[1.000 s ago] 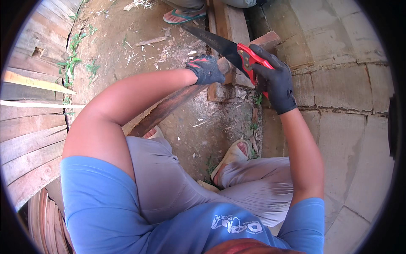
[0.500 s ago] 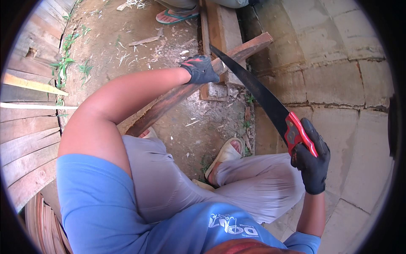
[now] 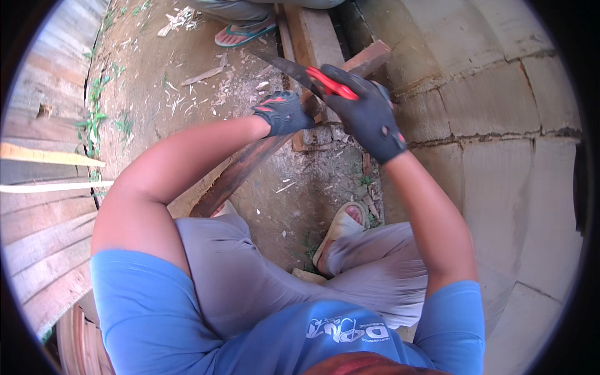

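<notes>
The right hand (image 3: 367, 112) grips a red-handled handsaw (image 3: 300, 74), blade pointing forward-left across a wooden beam (image 3: 239, 172), by the supporting timber's (image 3: 320, 34) near end. The left hand (image 3: 284, 114) curls over this beam, which slants forward-right. White lettering (image 3: 345, 331) marks the blue T-shirt (image 3: 265, 334).

Over my feed, I read the saw blade (image 3: 287, 67) as dark matt metal, its red handle (image 3: 331, 83) as smooth. The timber (image 3: 234, 174) looks rough, the gloves (image 3: 375, 119) matt, the trousers (image 3: 250, 269) creased cloth.
</notes>
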Available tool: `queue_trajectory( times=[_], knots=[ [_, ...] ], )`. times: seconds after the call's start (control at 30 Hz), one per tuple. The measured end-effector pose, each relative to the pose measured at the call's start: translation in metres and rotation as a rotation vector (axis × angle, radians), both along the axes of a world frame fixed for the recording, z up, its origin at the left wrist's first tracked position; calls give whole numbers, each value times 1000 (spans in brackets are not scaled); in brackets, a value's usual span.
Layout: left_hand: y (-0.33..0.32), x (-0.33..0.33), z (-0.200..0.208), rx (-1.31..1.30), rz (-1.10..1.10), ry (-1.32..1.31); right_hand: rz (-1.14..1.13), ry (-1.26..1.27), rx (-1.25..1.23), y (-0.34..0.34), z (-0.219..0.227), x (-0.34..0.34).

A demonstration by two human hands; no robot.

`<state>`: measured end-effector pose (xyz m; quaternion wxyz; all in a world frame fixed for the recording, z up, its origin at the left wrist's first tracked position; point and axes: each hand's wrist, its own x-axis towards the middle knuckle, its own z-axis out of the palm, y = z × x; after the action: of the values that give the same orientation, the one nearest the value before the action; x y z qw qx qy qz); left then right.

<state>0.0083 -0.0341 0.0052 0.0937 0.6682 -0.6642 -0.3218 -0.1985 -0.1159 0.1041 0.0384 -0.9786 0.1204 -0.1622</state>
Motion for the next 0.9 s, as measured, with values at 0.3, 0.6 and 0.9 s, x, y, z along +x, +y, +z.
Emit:
queue_trajectory(
  times=[0.3,0.6,0.9],
  knots=[
    [2,13,8,131,107,-9,-295,-46,659,40,48,-47],
    [7,4,24,174,134,15,-540,244,641,109,160,-163],
    [3,17,-1,146,140,53,-261,31,331,68,110,-84]
  ],
)
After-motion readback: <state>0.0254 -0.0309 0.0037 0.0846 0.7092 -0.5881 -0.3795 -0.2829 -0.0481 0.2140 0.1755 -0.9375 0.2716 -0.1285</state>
